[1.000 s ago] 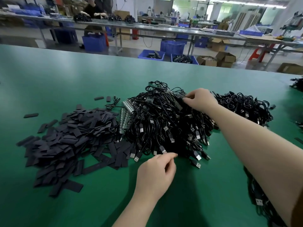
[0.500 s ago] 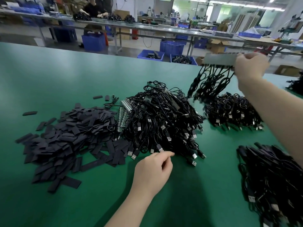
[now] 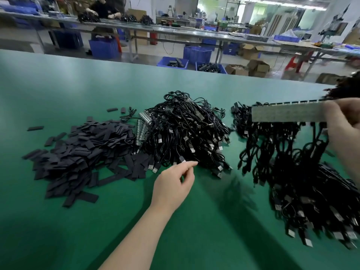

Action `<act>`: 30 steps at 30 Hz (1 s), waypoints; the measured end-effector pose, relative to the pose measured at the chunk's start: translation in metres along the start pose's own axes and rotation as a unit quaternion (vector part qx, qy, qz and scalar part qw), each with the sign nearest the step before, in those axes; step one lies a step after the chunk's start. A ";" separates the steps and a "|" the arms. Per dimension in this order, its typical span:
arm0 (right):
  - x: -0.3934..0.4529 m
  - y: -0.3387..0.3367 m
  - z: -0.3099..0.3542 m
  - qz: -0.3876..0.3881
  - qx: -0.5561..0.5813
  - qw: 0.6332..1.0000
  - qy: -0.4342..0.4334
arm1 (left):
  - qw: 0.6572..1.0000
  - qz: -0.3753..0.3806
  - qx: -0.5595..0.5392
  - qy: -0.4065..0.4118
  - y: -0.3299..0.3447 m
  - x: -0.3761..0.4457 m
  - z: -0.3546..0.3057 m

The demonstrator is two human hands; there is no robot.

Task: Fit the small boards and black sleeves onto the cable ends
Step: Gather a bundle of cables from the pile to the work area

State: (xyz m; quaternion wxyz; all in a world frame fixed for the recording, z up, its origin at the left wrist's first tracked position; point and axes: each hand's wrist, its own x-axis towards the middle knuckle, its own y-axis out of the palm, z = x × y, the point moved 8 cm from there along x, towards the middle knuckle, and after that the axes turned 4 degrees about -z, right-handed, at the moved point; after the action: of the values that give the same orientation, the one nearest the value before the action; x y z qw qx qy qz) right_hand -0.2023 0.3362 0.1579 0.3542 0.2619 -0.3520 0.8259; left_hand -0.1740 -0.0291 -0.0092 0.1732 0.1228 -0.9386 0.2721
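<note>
1. The long pale strip of small boards [image 3: 288,113], with a fringe of thin black cables [image 3: 276,145] hanging from it, is up in the air right of the big tangled heap of black cables [image 3: 185,131], over the green table [image 3: 78,84].
2. My right hand [image 3: 342,121] pinches the strip's right end; my left hand [image 3: 173,184] hovers just short of the heap, fingers loosely curled, holding nothing.
3. The flat black sleeves [image 3: 78,152] lie piled to the left, untouched.
4. I judge I am fetching a fresh strip; next it needs laying down so I can sleeve each end.
5. Compared with half a second ago, the strip is lower and nearer me.
</note>
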 end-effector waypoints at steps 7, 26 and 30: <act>-0.160 -0.018 0.129 0.057 0.004 0.964 -0.258 | 0.936 0.245 -0.199 -0.154 0.027 -0.009 -0.014; -0.214 0.139 0.053 0.539 -0.036 0.840 0.052 | 0.958 0.240 0.054 -0.147 -0.009 0.026 0.023; -0.214 0.135 0.046 0.523 0.046 0.845 0.104 | 0.965 0.235 0.072 -0.087 0.004 0.033 0.002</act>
State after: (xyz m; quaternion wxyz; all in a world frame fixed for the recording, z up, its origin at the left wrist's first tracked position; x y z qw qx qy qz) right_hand -0.1671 0.1470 -0.0132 -0.1082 -0.0323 -0.3598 0.9262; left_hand -0.2057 -0.0314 -0.0001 0.0129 -0.0662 -0.9303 0.3604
